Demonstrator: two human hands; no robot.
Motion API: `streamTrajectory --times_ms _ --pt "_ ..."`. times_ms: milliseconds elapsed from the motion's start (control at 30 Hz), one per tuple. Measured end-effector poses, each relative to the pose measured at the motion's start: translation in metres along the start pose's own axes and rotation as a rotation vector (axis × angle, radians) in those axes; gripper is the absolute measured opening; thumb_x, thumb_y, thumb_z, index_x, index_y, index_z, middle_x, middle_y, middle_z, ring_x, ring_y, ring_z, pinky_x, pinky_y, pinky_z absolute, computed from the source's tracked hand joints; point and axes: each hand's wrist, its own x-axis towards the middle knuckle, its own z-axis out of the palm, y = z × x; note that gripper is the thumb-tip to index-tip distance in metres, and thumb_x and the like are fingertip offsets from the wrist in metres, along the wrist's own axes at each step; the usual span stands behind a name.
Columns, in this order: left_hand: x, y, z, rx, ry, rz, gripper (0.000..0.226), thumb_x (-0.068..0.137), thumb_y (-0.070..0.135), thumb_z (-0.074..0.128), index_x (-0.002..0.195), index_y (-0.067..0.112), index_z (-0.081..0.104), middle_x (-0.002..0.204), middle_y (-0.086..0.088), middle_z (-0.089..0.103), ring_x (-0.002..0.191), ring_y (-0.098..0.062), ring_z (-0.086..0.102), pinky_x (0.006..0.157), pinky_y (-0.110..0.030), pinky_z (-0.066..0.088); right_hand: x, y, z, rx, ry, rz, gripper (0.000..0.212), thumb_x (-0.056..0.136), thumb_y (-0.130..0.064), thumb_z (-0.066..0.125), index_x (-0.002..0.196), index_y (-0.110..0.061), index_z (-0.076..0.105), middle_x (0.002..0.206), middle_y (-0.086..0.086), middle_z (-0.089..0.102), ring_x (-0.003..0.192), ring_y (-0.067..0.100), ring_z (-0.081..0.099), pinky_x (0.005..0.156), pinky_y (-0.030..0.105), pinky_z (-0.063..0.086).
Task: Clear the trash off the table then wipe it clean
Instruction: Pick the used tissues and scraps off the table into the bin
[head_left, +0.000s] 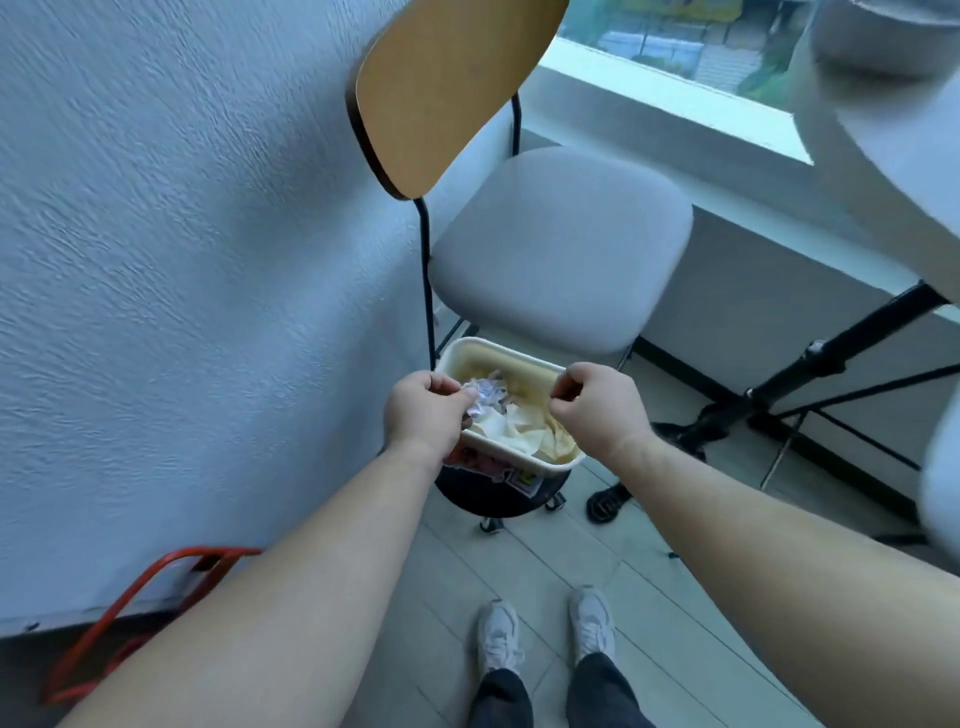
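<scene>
Head-worn wide view — looking steeply down, near the tray (488, 344).

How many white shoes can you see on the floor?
2. The left white sneaker and the right white sneaker stand side by side on the pale tiled floor, nearer the camera than the cream takeaway box. Others may be hidden.

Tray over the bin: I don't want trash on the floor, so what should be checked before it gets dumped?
1. Left hand grips the tray by its rim: ok.
2. Right hand grips the opposite rim: ok.
3. Tray is over the black bin: ok.
4. Crumpled paper and napkins lie inside the tray: ok.
5. Room left in the bin: cannot tell, the tray hides it.
6. Bin's casters locked: cannot tell.
</scene>
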Motion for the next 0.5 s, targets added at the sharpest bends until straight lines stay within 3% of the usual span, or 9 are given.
streamTrajectory --times_ms 133,233,300,367,500 --pt "0.007 -0.024 0.016 -0.106 -0.079 -0.096 0.008 0.088 0.015 0.081 0.089 0.019 0.074 0.088 -0.004 0.076 0.083 -0.022 0.074 0.09 -0.044 0.063 0.004 0.018 0.014 0.051 -0.06 0.016 0.018 0.095 -0.014 0.064 0.101 -0.023 0.079 0.097 -0.009 0.076 0.093 0.013 0.069 0.085 0.025 0.053" --pt "0.005 -0.041 0.018 -0.077 -0.081 -0.117 0.008 0.091 0.017 0.077 0.099 0.02 0.076 0.095 -0.005 0.077 0.088 -0.02 0.072 0.082 -0.037 0.062 0.005 0.027 0.014 0.052 -0.042 0.025 0.02 0.094 -0.011 0.063 0.1 -0.023 0.078 0.094 -0.009 0.076 0.091 0.014 0.07 0.086 0.027 0.055" --pt "0.0 -0.049 0.015 -0.087 -0.057 -0.12 0.005 0.096 0.016 0.072 0.095 0.017 0.076 0.089 -0.004 0.077 0.081 -0.017 0.071 0.072 -0.032 0.056 0.003 0.031 0.012 0.047 -0.041 0.036 0.015 0.093 -0.014 0.065 0.096 -0.023 0.077 0.088 -0.01 0.076 0.086 0.014 0.07 0.085 0.031 0.057" --pt "-0.007 -0.053 0.01 -0.08 -0.02 -0.118 0.018 0.099 0.019 0.067 0.084 0.017 0.075 0.074 -0.003 0.075 0.076 -0.018 0.07 0.069 -0.031 0.053 -0.002 0.034 0.007 0.03 -0.049 0.05 0.013 0.094 -0.019 0.065 0.095 -0.024 0.077 0.086 -0.011 0.075 0.083 0.012 0.07 0.081 0.034 0.059" --pt "-0.016 -0.05 -0.002 -0.133 0.046 -0.14 0.024 0.102 0.023 0.062 0.082 0.012 0.07 0.049 0.002 0.057 0.074 -0.024 0.072 0.063 -0.029 0.049 -0.013 0.035 -0.005 0.016 -0.041 0.071 0.013 0.096 -0.028 0.066 0.092 -0.022 0.077 0.082 -0.008 0.074 0.076 0.014 0.07 0.073 0.038 0.061"
